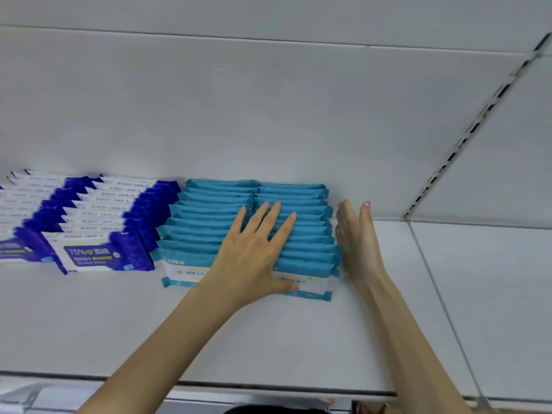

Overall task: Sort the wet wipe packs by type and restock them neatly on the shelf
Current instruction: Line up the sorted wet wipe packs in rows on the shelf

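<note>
Now left hand (254, 252) spread flat atop teal packs (209, 222); right hand (357, 240), fingers straight together, edge-on against their right side; blue-white packs (98, 234) left of left hand.

Bare shelf (298, 339) ahead, right — teal packs (209, 228), blue packs (98, 234) block left.

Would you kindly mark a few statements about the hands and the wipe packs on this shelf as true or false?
1. The left hand lies flat with spread fingers on the teal packs. True.
2. The right hand grips a dark blue pack. False: it holds nothing, and its straight fingers lie along the right side of the teal packs.
3. The dark blue packs sit to the left of the teal packs on the shelf. True.
4. Teal and dark blue packs are mixed in one row. False: each type forms its own block.
</note>
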